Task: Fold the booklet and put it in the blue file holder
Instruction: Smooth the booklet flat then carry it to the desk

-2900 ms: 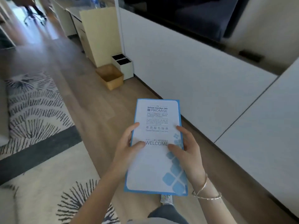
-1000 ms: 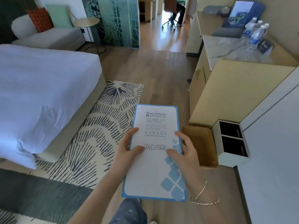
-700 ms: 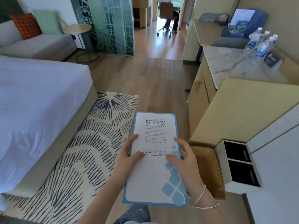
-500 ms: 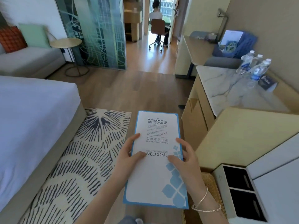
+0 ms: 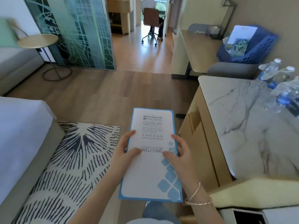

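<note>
I hold the folded booklet [image 5: 151, 160], white with a blue border and the word WELCOME, flat in front of me above the floor. My left hand [image 5: 125, 155] grips its left edge with the thumb on the cover. On the right edge sits my right hand [image 5: 179, 156], thumb also on the cover, bracelets at the wrist. The blue file holder [image 5: 257, 49] stands far off at the upper right on a wooden desk [image 5: 199, 49], with papers leaning inside it.
A marble-topped cabinet [image 5: 239, 126] with several water bottles [image 5: 275, 81] is close on my right. A bed [image 5: 19, 135] and patterned rug [image 5: 72, 159] lie to the left. Ahead, wooden floor [image 5: 113, 94] leads past a glass partition [image 5: 72, 33] toward a seated person [image 5: 151, 21].
The view has swung from a white wall to the room and moved forward; the desk and blue file holder have come closer. My grip on the booklet is unchanged.
</note>
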`<action>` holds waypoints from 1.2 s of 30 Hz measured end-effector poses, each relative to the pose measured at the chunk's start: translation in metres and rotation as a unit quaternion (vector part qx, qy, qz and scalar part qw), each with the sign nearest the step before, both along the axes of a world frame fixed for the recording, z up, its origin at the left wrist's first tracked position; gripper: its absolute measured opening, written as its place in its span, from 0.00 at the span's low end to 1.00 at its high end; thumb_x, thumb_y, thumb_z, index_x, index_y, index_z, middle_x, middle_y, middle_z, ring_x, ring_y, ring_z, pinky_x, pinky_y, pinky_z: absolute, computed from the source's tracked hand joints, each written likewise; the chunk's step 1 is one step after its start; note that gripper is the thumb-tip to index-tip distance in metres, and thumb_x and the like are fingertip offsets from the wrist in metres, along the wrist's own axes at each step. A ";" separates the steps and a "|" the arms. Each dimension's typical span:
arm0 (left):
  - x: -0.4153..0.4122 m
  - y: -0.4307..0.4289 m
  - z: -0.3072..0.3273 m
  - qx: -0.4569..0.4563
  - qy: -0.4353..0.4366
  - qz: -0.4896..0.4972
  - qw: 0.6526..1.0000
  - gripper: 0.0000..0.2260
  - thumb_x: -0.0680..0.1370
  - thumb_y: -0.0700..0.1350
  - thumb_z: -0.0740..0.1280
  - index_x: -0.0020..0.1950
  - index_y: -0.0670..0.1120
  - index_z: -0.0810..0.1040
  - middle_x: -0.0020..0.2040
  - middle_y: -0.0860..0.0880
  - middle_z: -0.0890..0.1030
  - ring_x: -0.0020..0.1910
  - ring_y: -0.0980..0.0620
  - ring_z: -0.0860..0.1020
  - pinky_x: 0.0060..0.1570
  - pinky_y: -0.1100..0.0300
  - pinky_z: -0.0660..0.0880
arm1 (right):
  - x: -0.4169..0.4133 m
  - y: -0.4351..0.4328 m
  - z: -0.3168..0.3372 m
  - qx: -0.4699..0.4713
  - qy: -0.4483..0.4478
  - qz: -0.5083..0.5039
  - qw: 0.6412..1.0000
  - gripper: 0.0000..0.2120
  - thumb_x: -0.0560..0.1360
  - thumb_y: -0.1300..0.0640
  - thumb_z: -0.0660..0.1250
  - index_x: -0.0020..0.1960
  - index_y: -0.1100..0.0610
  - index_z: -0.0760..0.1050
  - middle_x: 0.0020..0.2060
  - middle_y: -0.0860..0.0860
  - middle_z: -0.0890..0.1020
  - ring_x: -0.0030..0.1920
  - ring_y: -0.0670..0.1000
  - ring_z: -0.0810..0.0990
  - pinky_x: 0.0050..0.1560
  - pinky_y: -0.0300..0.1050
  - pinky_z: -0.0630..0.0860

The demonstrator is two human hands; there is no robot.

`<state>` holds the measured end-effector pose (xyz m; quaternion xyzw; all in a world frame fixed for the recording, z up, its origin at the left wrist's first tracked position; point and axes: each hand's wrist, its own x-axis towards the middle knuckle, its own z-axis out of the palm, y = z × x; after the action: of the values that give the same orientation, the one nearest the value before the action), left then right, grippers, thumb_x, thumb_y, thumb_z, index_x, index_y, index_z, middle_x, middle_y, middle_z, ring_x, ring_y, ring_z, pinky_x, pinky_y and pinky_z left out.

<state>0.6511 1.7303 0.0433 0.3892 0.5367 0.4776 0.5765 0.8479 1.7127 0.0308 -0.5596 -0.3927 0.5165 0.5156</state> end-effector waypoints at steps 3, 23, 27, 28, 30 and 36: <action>0.022 0.088 0.014 0.012 0.002 0.003 1.000 0.25 0.74 0.30 0.67 0.64 0.56 0.75 0.59 0.49 0.82 0.49 0.48 0.83 0.40 0.57 0.81 | 0.022 0.090 0.010 0.005 0.006 0.000 1.000 0.26 0.72 0.70 0.72 0.63 0.48 0.73 0.50 0.52 0.87 0.46 0.54 0.87 0.39 0.44 0.82; 0.066 0.611 0.001 0.045 0.003 -0.090 0.995 0.25 0.73 0.30 0.69 0.65 0.53 0.75 0.58 0.46 0.82 0.46 0.50 0.83 0.40 0.59 0.80 | 0.063 0.577 0.010 -0.001 0.010 -0.070 0.997 0.24 0.73 0.66 0.72 0.60 0.43 0.72 0.47 0.44 0.86 0.46 0.53 0.87 0.40 0.44 0.84; 0.088 0.719 0.029 0.068 0.000 -0.155 0.985 0.25 0.72 0.31 0.70 0.63 0.54 0.76 0.57 0.46 0.83 0.43 0.52 0.82 0.39 0.60 0.80 | 0.077 0.660 0.029 0.034 0.017 -0.144 0.989 0.25 0.72 0.69 0.72 0.61 0.46 0.73 0.48 0.47 0.87 0.45 0.52 0.87 0.39 0.41 0.82; 0.097 0.742 0.033 0.071 -0.002 -0.174 0.982 0.25 0.71 0.32 0.71 0.63 0.54 0.76 0.57 0.46 0.83 0.43 0.52 0.82 0.40 0.59 0.81 | 0.083 0.677 0.033 0.039 0.019 -0.162 0.986 0.26 0.72 0.70 0.72 0.62 0.46 0.73 0.48 0.48 0.87 0.45 0.53 0.87 0.39 0.42 0.82; 0.116 0.783 0.037 0.071 -0.003 -0.207 0.976 0.26 0.68 0.37 0.71 0.63 0.54 0.76 0.57 0.46 0.83 0.44 0.51 0.82 0.42 0.58 0.81 | 0.096 0.706 0.037 0.046 0.018 -0.197 0.979 0.26 0.72 0.70 0.72 0.62 0.46 0.73 0.48 0.49 0.88 0.44 0.53 0.87 0.38 0.41 0.82; 0.194 0.889 0.019 0.051 0.003 -0.294 0.954 0.26 0.66 0.39 0.70 0.63 0.56 0.76 0.58 0.43 0.82 0.45 0.46 0.81 0.45 0.52 0.80 | 0.155 0.785 0.020 0.035 0.004 -0.296 0.955 0.26 0.72 0.72 0.71 0.64 0.50 0.73 0.48 0.54 0.87 0.42 0.51 0.87 0.36 0.38 0.80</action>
<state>0.8446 2.6191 0.0626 0.5602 0.3747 0.3128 0.6693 1.0033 2.4973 0.0509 -0.6303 -0.2256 0.3291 0.6659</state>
